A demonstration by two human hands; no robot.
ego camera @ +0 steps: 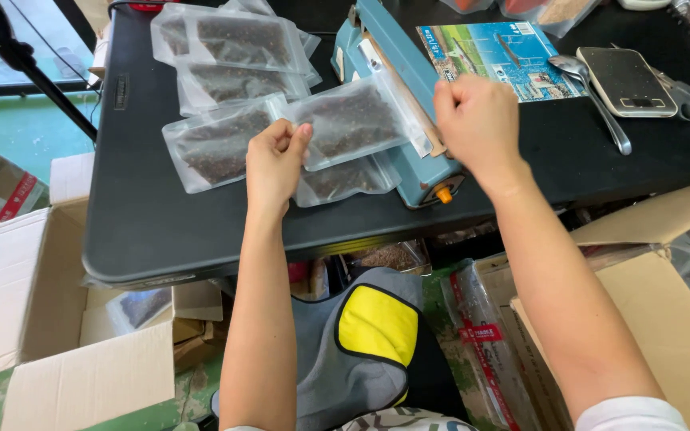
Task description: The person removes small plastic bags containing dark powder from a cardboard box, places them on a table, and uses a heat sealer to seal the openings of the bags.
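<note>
Clear plastic, filled with dark brown granules, made up the pouch [350,120] that both hands held across the blue impulse heat sealer [409,96] on the black table [145,215]. Its open end lay over the sealing bar, and the sealer's arm stood raised behind it.

The likeliest trouble was a crooked or wrinkled seal if the mouth of the pouch sat skewed on the bar, or granules caught in the seam if the fill slid toward the opening. A fingertip left on the bar could also be pinched or burned.

The left hand [275,164] pinched the pouch's bottom edge between thumb and fingers, closed tight on the film. The right hand [477,120] was curled nearly into a fist, gripping the pouch's top edge against the bar. More filled pouches [225,56] lay stacked behind.
</note>
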